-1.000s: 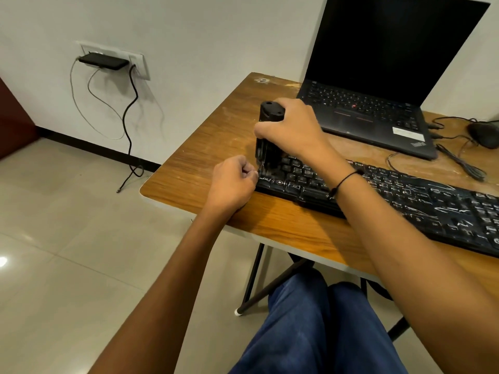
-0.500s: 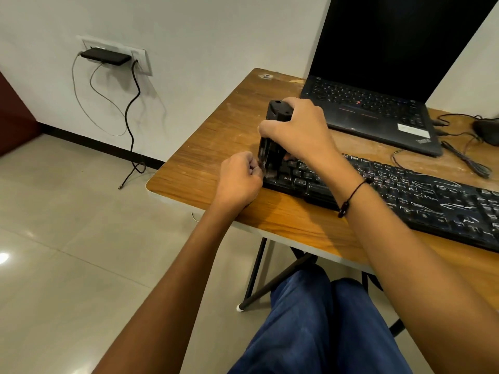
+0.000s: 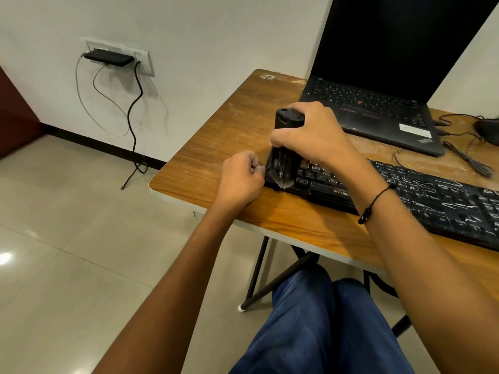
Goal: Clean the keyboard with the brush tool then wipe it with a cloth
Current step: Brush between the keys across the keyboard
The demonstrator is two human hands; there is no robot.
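A black keyboard (image 3: 421, 197) lies across the wooden table (image 3: 216, 160), its left end near the table's left corner. My right hand (image 3: 313, 133) grips a black cylindrical brush tool (image 3: 286, 122) held upright, its blurred bristles (image 3: 282, 179) touching the keyboard's left end. My left hand (image 3: 240, 179) is curled into a fist on the table, pressed against the keyboard's left edge; whether it pinches the edge is hidden. No cloth is in view.
An open black laptop (image 3: 378, 112) stands behind the keyboard. A mouse (image 3: 488, 130) and cables (image 3: 467, 157) lie at the far right. A wall socket with a phone (image 3: 108, 57) and hanging wires is at the left. My legs in blue jeans (image 3: 324, 327) are below the table.
The brush has shifted a little toward the keyboard's front left corner, bristles now blurred with motion. My left hand stays at the keyboard's left edge. The camera view has moved slightly.
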